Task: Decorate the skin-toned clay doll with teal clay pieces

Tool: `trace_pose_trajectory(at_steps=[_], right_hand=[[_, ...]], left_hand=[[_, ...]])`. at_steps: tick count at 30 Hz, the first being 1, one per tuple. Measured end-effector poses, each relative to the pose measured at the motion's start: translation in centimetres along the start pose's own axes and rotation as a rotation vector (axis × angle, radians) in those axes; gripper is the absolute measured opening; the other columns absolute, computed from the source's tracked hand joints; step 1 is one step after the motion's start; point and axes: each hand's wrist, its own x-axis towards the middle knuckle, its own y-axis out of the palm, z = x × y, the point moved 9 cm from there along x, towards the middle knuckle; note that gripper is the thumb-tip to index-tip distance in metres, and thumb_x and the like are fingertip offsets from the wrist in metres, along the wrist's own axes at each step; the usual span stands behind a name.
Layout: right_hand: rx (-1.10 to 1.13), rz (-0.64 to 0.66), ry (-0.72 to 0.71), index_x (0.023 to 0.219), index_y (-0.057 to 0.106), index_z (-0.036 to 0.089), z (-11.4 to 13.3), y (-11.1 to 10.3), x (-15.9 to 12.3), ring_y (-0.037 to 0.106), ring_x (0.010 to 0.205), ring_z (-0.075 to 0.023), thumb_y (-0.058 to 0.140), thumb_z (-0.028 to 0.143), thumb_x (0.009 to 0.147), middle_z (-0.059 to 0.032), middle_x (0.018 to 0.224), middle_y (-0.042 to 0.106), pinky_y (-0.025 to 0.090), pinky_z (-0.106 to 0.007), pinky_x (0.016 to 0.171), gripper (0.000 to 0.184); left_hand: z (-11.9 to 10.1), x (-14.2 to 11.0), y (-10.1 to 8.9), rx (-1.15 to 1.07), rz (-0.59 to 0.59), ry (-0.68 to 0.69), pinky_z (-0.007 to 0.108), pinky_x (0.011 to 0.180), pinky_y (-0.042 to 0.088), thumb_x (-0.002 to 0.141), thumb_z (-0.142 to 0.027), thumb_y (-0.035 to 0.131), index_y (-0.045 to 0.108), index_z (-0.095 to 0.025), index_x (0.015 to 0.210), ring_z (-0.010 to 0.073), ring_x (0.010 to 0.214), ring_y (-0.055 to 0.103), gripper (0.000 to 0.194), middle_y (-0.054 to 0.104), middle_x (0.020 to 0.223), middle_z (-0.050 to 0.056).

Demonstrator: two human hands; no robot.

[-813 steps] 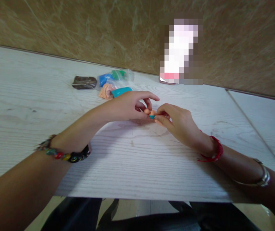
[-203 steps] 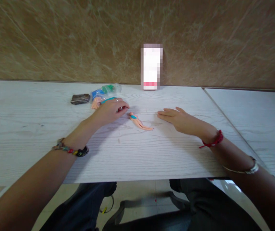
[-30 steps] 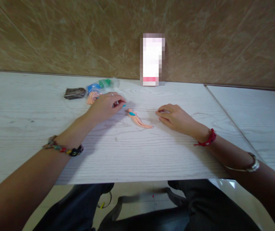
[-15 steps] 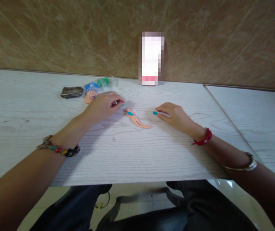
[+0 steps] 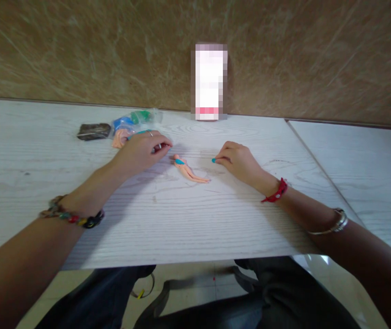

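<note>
A small peach clay figure [image 5: 189,173] with a teal clay patch [image 5: 179,161] on its upper part lies on the white table between my hands. My right hand [image 5: 239,161], to the figure's right, pinches a small piece of teal clay [image 5: 213,160] between thumb and forefinger. To the figure's upper left, my left hand [image 5: 142,150] has its thumb and fingers closed together. A tiny trace of teal shows at its fingertips, mostly hidden. Neither hand touches the figure.
Behind my left hand lie a wrapped brown clay block [image 5: 94,131], blue clay [image 5: 123,123] and green clay [image 5: 141,116] in clear bags, peach clay [image 5: 122,137] and a teal piece [image 5: 140,133]. A blurred phone [image 5: 209,82] leans on the marble wall [image 5: 113,55]. The white table [image 5: 182,224] ends near my knees.
My right thumb and forefinger have closed on the teal clay piece, which showed flat at the fingertips half a second ago. The figure stays lying in place; the view has shifted slightly.
</note>
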Motion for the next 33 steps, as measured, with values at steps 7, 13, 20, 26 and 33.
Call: trace_pose_trajectory(at_steps=[7,13,20,26,33], right_hand=[[-0.019,0.019,0.023,0.084,0.071,0.014,-0.3,-0.3,-0.5,0.059,0.081,-0.0175,0.061,0.015,0.079,-0.0083,0.088,0.063,0.044,-0.030,0.075,0.011],[0.070,-0.032,-0.014,0.084,0.070,0.018,-0.8,-0.4,-0.6,0.060,0.081,-0.0169,0.064,0.016,0.076,-0.0060,0.090,0.065,0.047,-0.029,0.074,0.010],[0.053,-0.033,0.022,0.069,0.069,0.016,-0.7,-0.1,0.5,0.058,0.072,-0.0154,0.061,0.009,0.075,-0.0045,0.075,0.064,0.045,-0.028,0.067,0.013],[0.080,-0.090,0.012,0.072,0.069,0.017,-0.7,-1.1,-0.1,0.058,0.072,-0.0157,0.063,0.013,0.075,-0.0047,0.078,0.064,0.045,-0.029,0.069,0.008],[0.086,-0.019,0.010,0.074,0.071,0.016,-0.6,-0.6,-0.3,0.061,0.074,-0.0164,0.068,0.015,0.071,-0.0055,0.082,0.066,0.047,-0.029,0.069,0.005]], left_hand=[[0.3,0.0,0.1,-0.026,0.004,-0.012,0.028,0.070,0.043,0.083,-0.032,0.039,0.063,-0.018,0.088,0.0176,0.079,0.057,0.028,0.065,0.087,0.006],[0.4,0.0,0.2,-0.029,-0.005,0.002,0.027,0.069,0.042,0.082,-0.031,0.040,0.064,-0.018,0.090,0.0169,0.078,0.057,0.028,0.065,0.085,0.006],[0.0,0.0,0.2,-0.014,0.030,-0.020,0.026,0.067,0.041,0.082,-0.032,0.039,0.064,-0.018,0.089,0.0162,0.075,0.056,0.030,0.064,0.083,0.005],[0.2,-0.1,0.2,-0.018,0.025,-0.021,0.025,0.067,0.041,0.083,-0.032,0.039,0.064,-0.018,0.090,0.0160,0.076,0.056,0.030,0.064,0.082,0.005],[-0.1,0.0,0.3,-0.120,0.057,-0.030,0.027,0.071,0.043,0.083,-0.040,0.042,0.065,-0.015,0.095,0.0161,0.078,0.055,0.036,0.062,0.089,0.007]])
